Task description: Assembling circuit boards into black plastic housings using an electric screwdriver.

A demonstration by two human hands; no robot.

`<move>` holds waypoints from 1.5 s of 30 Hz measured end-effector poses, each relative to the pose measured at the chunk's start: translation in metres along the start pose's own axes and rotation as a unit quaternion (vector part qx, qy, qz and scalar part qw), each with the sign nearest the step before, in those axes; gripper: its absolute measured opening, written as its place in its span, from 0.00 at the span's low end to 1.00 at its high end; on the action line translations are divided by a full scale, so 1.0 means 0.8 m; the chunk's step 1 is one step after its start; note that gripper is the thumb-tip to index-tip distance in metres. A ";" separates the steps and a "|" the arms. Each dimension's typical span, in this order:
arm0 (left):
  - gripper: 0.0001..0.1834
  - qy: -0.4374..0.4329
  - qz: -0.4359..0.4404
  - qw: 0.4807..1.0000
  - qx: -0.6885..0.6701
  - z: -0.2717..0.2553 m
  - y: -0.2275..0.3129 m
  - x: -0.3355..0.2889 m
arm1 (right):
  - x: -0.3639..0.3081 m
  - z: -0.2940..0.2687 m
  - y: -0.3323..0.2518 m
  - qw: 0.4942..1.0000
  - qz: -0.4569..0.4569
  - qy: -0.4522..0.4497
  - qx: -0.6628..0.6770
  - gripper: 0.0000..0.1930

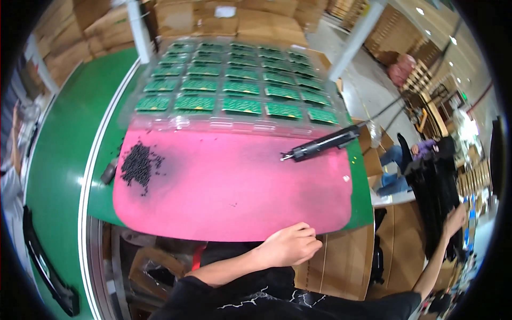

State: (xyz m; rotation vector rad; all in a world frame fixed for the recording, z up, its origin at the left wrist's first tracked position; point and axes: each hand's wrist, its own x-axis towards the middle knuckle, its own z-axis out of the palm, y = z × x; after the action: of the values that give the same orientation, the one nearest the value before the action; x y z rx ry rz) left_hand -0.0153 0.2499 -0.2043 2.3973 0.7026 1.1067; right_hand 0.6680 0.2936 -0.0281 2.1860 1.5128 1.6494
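My left hand [290,245] hovers at the near edge of a pink mat [229,197], its fingers curled in and nothing showing in them. Far out to the right, my right hand [454,221] reaches beside a stack of long black plastic parts [433,200]. Its fingers are too small to show whether they grip one. On the mat's right side lies a black electric screwdriver [325,146], bit pointing left. A heap of small black screws [137,166] is at the mat's left, with a few strays around it.
Behind the mat stands a clear plastic tray [213,124] with rows of green circuit boards [241,105]. A long black part [45,266] rests on the green surface at left. Cardboard boxes [341,261] stand below right. A person [394,165] sits farther right.
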 end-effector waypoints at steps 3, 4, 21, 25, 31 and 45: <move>0.09 0.089 0.010 0.992 -0.091 -0.010 0.007 -0.004 | 0.012 -0.061 -0.044 0.989 -0.063 0.127 0.042 0.16; 0.10 0.097 -0.016 0.984 -0.149 -0.019 0.013 -0.010 | 0.014 -0.112 -0.083 0.988 -0.038 0.130 0.073 0.13; 0.15 0.211 -0.318 0.924 0.022 -0.209 -0.012 -0.148 | -0.044 -0.463 -0.537 0.586 -0.580 -0.066 0.563 0.13; 0.15 0.307 -0.332 0.890 0.065 -0.207 -0.007 -0.182 | 0.023 -0.488 -0.632 0.602 -0.471 -0.021 0.644 0.17; 0.14 0.393 -0.300 0.868 -0.049 -0.216 -0.019 -0.189 | 0.068 -0.458 -0.751 0.644 -0.446 -0.123 0.609 0.20; 0.37 0.246 -0.314 0.907 0.137 -0.263 -0.002 -0.100 | 0.074 -0.519 -0.637 0.437 -0.469 0.057 0.766 0.14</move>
State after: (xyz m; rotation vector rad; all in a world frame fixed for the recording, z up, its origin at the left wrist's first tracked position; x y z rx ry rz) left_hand -0.2254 0.2351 -0.1243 1.8322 1.7499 1.3740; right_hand 0.0170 0.3969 -0.0650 0.2124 3.7487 -0.4115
